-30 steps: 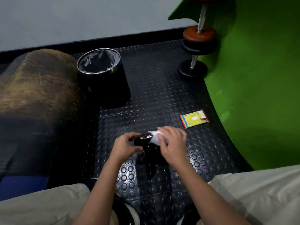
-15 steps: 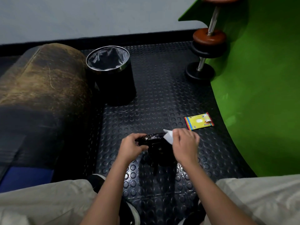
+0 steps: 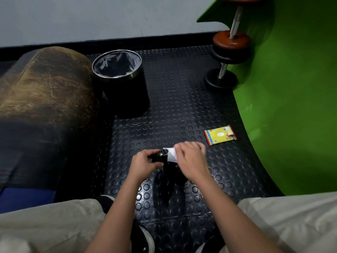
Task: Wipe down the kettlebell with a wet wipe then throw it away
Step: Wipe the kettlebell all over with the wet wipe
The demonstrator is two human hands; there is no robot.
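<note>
A small black kettlebell (image 3: 165,162) stands on the studded black floor mat between my knees. My left hand (image 3: 145,164) grips the left end of its handle. My right hand (image 3: 191,161) holds a white wet wipe (image 3: 171,155) against the handle's right side, covering much of the bell's body. A yellow wet wipe packet (image 3: 220,135) lies on the mat to the right. A black trash bin (image 3: 121,79) with a metal rim and a dark liner stands behind, to the left.
A worn brown and black padded roll (image 3: 42,99) lies along the left. A dumbbell (image 3: 228,55) leans against the green curved wall (image 3: 291,97) at the back right. My knees in light trousers frame the bottom, with shoes below.
My right hand slid the wipe along the kettlebell handle, out to the right and back toward the middle. The left hand kept its grip. The camera tilted slightly.
</note>
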